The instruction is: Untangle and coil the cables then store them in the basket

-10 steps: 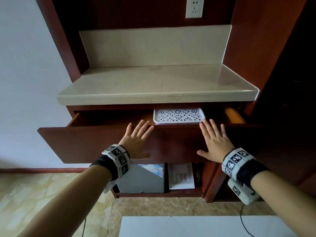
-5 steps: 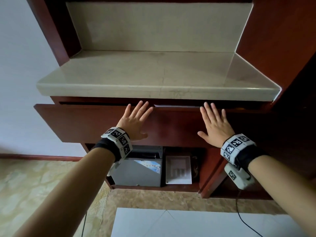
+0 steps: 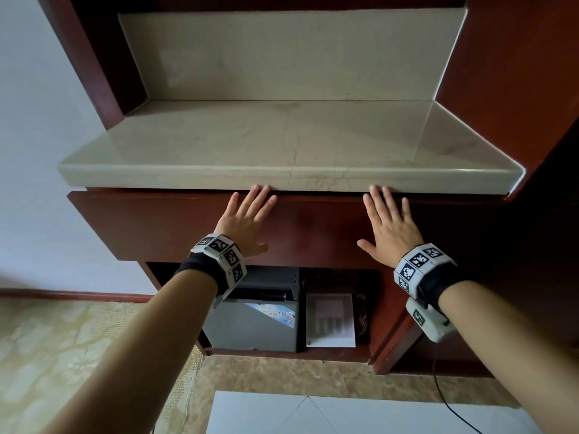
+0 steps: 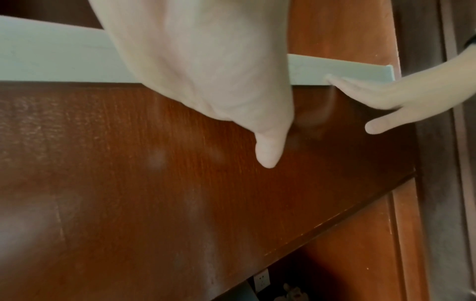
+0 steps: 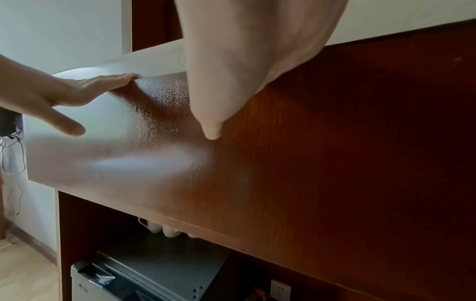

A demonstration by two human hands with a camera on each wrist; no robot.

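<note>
against the dark red-brown wooden drawer front (image 3: 175, 227), left hand (image 3: 242, 222) and right hand (image 3: 390, 228) press flat, fingers straight, gripping nothing. risk: fingertips (image 3: 261, 191) pinched under the pale marble counter (image 3: 282, 142) lip. basket and cables not visible, presumably inside. grey box (image 3: 253, 324) below; tiled floor (image 3: 47, 355).
</note>
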